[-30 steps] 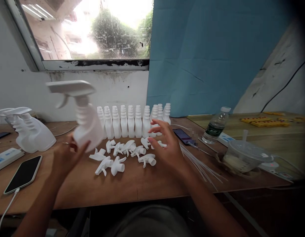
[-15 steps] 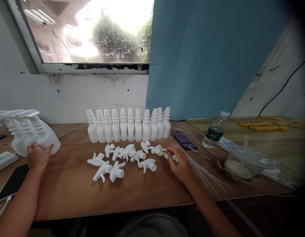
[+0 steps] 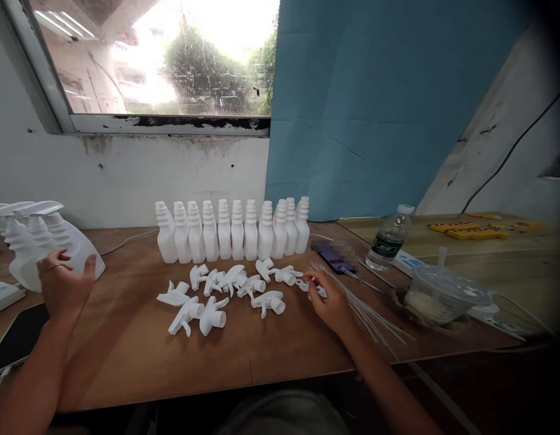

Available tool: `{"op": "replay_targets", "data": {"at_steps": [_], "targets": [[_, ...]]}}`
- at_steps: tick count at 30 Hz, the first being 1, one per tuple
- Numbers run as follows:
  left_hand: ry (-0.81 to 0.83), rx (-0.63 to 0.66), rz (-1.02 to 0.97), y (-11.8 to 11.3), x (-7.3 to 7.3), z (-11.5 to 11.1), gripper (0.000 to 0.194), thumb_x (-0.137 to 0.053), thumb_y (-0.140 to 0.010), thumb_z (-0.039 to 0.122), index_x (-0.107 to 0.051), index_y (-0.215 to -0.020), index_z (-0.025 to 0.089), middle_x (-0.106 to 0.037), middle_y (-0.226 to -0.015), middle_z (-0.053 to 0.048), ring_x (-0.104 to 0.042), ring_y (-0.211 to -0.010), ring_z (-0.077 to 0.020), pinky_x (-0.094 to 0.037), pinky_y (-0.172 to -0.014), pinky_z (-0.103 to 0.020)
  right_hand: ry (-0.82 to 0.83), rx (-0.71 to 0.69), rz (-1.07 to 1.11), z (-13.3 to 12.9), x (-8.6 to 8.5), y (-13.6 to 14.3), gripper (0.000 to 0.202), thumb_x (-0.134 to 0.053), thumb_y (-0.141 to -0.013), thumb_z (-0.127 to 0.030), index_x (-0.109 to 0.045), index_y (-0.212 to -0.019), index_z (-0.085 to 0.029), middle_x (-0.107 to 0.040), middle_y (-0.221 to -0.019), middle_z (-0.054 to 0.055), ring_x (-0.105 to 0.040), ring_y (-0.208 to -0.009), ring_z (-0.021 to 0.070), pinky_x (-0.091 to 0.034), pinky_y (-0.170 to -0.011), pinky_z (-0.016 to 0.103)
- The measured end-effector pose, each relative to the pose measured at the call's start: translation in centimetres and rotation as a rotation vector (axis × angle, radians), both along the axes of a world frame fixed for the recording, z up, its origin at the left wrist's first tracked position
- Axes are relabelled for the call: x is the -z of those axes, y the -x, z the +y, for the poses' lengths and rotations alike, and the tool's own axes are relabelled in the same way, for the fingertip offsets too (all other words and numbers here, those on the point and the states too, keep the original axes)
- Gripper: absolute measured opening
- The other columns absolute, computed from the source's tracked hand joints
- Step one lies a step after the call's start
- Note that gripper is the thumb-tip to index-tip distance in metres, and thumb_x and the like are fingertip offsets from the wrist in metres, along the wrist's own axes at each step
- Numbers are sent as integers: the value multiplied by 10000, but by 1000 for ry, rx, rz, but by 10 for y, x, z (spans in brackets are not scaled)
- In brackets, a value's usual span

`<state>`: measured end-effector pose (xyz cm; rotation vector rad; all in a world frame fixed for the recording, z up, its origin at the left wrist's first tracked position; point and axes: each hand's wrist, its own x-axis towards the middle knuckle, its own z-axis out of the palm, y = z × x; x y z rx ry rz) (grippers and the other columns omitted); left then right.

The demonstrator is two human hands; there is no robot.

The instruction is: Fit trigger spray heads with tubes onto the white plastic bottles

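Head view: spray bottle [image 3: 77, 240] upright beside left hand [image 3: 66, 285], sprayer [image 3: 45, 208] leftward.

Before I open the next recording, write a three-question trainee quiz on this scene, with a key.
1. True or false: loose white plastic trigger heads lie in front of the row of upright white plastic bottles.
2. Which hand is nearer the white plastic spray bottles with heads fitted: A) left, B) right?
3. Fill in: the clear plastic water bottle has a ____ cap.
Key: 1. True. 2. A, the left hand. 3. White.
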<state>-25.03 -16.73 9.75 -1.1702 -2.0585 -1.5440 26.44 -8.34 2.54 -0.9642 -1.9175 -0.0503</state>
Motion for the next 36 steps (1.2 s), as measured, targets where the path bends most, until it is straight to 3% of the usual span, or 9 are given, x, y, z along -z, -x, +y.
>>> {"op": "replay_targets", "data": {"at_steps": [3,5,9,13,17,21,26,31,36], "targets": [[52,253,-47,-43,7,-2,329,-681,-803,444,-519,-973,212,-543,-872,-8,-552,-763,-210,-505,-720,-347,-16,4,-8,2,-1,-2,165,-437,-911,-147,-579,-965,-210,-652,-879,69,-641,-834,217,-509,-758,341],[150,488,4,-83,16,-7,301,-598,-880,459,-559,-1051,214,-613,-931,-35,-604,-781,-210,-516,-704,-325,-23,17,-5,2,-2,-3,164,-432,-910,-142,-578,-934,-212,-648,-865,67,-636,-831,220,-506,-759,351],[270,805,433,-157,38,-19,271,-575,-910,357,-585,-1151,233,-622,-1192,-90,-561,-1135,-282,-489,-959,-429,-26,48,-27,2,1,-9,185,-426,-889,-114,-581,-894,-214,-645,-862,66,-625,-827,229,-498,-769,380],[347,844,768,-188,60,-26,412,-667,-829,294,-581,-1230,258,-567,-1345,-85,-450,-1277,-351,-393,-1062,-546,-17,107,-188,3,8,-26,211,-437,-812,-70,-602,-810,-201,-649,-903,84,-603,-893,259,-472,-833,440],[345,801,796,-187,78,-21,329,-605,-842,165,-611,-1166,222,-591,-1292,-98,-487,-1223,-342,-462,-985,-528,119,171,-350,0,17,-42,261,-468,-812,-104,-694,-901,-200,-639,-1131,117,-545,-1102,302,-440,-923,483],[260,876,731,-189,80,-18,235,-464,-921,75,-631,-1027,202,-665,-1088,-80,-582,-1047,-258,-527,-865,-417,187,201,-403,-5,24,-46,293,-473,-889,-208,-726,-1034,-236,-592,-1281,127,-482,-1214,332,-428,-928,508],[234,1053,390,-209,69,-28,262,-478,-976,180,-555,-1217,245,-643,-1183,-64,-598,-1093,-197,-512,-927,-332,188,175,-409,-5,26,-43,243,-490,-916,-286,-725,-963,-241,-628,-1214,119,-522,-1157,326,-431,-891,502],[409,1122,-56,-229,64,-25,261,-500,-975,317,-544,-1228,274,-642,-1196,-34,-607,-1106,-196,-497,-959,-326,203,73,-419,-8,19,-37,182,-506,-920,-275,-679,-940,-221,-646,-1134,105,-546,-1096,290,-425,-891,466],[502,1119,-229,-247,62,-22,271,-539,-937,337,-541,-1194,249,-645,-1165,-49,-619,-1066,-207,-516,-908,-333,195,5,-418,-14,14,-33,192,-488,-946,-264,-672,-915,-220,-673,-1013,84,-575,-1031,271,-431,-869,439]]}}
